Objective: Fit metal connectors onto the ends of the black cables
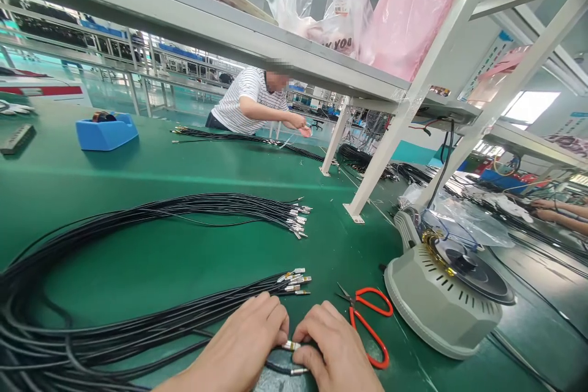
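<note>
Close to the front edge, my left hand (245, 340) is closed around the end of a black cable, just behind its metal connector (290, 346). The fingers of my right hand (331, 343) pinch at the other side of that same connector, which shows in the narrow gap between my hands. Just below it lies another cable end with a metal tip (299, 371), touching or close to my right thumb. A looped bundle of black cables (151, 213) curves round on the left, both sets of silver ends facing right. Red-handled scissors (371, 321) lie open beside my right hand.
To the right sits a grey machine (441, 306) with a round disc on top. A blue tape dispenser (106, 133) stands at the back left, near a grey block (18, 139). White shelf legs (390, 135) rise from the green table (184, 263). A person (250, 101) works beyond it.
</note>
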The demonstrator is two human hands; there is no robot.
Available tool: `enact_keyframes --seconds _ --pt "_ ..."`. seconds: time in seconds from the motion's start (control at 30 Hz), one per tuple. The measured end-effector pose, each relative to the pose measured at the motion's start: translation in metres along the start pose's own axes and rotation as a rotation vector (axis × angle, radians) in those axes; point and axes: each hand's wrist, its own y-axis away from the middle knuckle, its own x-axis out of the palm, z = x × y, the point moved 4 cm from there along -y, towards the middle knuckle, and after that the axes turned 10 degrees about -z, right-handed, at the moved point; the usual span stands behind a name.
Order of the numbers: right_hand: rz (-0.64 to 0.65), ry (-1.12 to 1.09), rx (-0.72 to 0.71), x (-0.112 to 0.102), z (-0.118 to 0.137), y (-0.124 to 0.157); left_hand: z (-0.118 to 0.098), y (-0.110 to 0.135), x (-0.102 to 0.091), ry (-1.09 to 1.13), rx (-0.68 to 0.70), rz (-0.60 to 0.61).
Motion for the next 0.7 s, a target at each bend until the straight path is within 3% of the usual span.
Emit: enact_keyframes --seconds 0.13,0.37,0.53,0.7 --pt "-0.069 0.015 -0.051 0.001 0.001 -0.001 -0.002 0.002 -0.007 0.054 -0.01 -0.01" --pt "-0.124 -0.335 0.14 -0.01 0.0 -0.001 -0.014 0.006 -0.02 0.164 -0.043 0.098" --pt "-0.12 -0.482 0.197 -0.011 -0.003 -0.002 -0.016 0.007 -0.019 0.361 -0.107 0.077" --pt "-0.083 -0.578 0.204 -0.01 -0.003 -0.002 -0.015 0.007 -0.018 0.368 -0.117 0.021"
